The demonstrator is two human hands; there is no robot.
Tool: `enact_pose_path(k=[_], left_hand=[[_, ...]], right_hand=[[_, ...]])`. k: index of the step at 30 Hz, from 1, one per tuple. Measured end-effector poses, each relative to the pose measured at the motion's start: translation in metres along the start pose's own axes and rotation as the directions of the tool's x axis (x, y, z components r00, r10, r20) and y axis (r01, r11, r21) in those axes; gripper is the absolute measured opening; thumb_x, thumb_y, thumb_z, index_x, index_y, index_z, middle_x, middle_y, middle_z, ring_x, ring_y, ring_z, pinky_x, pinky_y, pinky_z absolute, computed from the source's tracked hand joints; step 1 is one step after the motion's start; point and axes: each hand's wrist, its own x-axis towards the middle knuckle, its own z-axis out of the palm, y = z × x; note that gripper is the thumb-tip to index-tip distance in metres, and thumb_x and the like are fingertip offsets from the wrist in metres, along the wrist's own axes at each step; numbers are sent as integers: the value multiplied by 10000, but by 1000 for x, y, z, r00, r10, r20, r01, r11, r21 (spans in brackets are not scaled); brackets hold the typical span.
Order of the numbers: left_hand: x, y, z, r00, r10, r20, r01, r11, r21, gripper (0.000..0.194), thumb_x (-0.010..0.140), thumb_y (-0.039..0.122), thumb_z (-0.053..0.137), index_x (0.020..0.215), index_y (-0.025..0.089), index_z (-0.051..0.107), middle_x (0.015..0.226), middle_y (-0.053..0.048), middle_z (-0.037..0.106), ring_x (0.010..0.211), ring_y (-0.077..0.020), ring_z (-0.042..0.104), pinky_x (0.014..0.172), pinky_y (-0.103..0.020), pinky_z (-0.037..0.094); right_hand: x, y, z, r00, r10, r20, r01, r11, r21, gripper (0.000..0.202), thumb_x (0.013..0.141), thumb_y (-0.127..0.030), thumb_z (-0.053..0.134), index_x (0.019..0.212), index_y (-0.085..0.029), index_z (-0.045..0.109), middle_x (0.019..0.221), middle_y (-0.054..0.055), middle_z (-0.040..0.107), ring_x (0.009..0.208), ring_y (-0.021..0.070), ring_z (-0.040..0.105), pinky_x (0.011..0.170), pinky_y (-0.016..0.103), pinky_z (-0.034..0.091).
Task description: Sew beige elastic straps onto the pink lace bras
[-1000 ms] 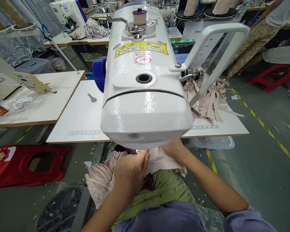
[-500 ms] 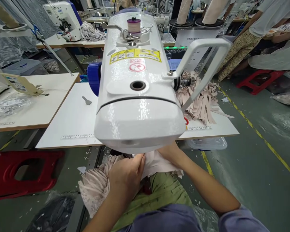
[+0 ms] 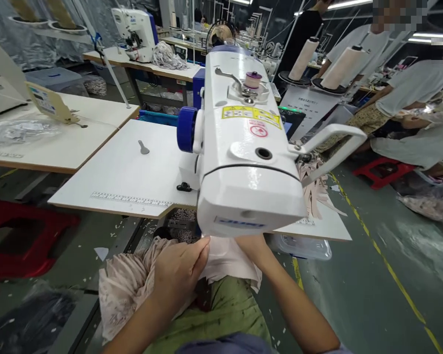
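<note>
2 hands at pink cloth under a big white machine

The left hand has its thumb and finger pressed together, pinching the smooth pale pink cloth. The right hand is on the other side of that cloth, and its fingertips are hidden under the machine, so I cannot tell if it grips. The cloth is just past the near edge of the table, under the front end of the shiny white sewing machine. Wrinkly pale pink fabric is bunched beside the left hand.

A printed black ruler strip runs along the near edge of the flat white table. A small grey paddle-shaped piece lies near the table's far left corner. A round blue wheel sticks out from the machine's left side. Long pale pink strips lie in a heap by the table's right edge. On top of the machine sits a pink spool with purple ends. Farther back, 2 tall cream thread cones stand on black round plates.
</note>
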Motion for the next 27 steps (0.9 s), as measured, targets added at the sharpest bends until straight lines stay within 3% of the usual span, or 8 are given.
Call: enact_pose_path(k=[3, 11, 16, 22, 27], left_hand=[[1, 5, 3, 999, -1, -32, 0, 999, -35, 288, 1007, 268, 470, 922, 171, 727, 550, 39, 652, 492, -119, 590, 514, -270, 372], [4, 16, 9, 999, 9, -48, -11, 999, -49, 257, 993, 246, 469, 921, 177, 705, 564, 32, 657, 486, -129, 584, 508, -288, 367], [5, 21, 12, 998, 21, -54, -26, 997, -77, 202, 980, 226, 490, 961, 174, 684, 678, 7, 738, 548, -145, 642, 549, -295, 403], [11, 29, 9, 999, 31, -27, -32, 999, -40, 270, 997, 240, 444, 921, 182, 696, 555, 25, 651, 488, -154, 598, 512, -312, 353], [15, 30, 5, 997, 48, -65, -50, 998, -43, 341, 1008, 239, 410, 857, 160, 706, 509, 18, 619, 446, -153, 568, 482, -320, 337]], right_hand=[[0, 1, 0, 999, 10, -35, -9, 1000, 26, 76, 759, -236, 547, 722, -237, 614, 900, 109, 759, 964, 311, 693, 893, 461, 551], [0, 7, -1, 997, -36, -68, 45, 988, 145, 159, 793, -274, 521, 840, -228, 666, 997, 94, 768, 978, 271, 701, 930, 394, 533], [-1, 11, -4, 996, -69, -62, 75, 993, 91, 214, 788, -229, 466, 804, -223, 679, 920, 82, 768, 881, 268, 699, 803, 370, 551], [-5, 21, -2, 997, -49, -67, 49, 999, -1, 200, 759, -239, 426, 617, -235, 567, 687, 67, 705, 674, 233, 619, 637, 322, 492], [-5, 21, -1, 998, 3, -67, 2, 996, 86, 159, 764, -257, 435, 723, -216, 583, 683, 39, 666, 632, 203, 575, 603, 304, 459]])
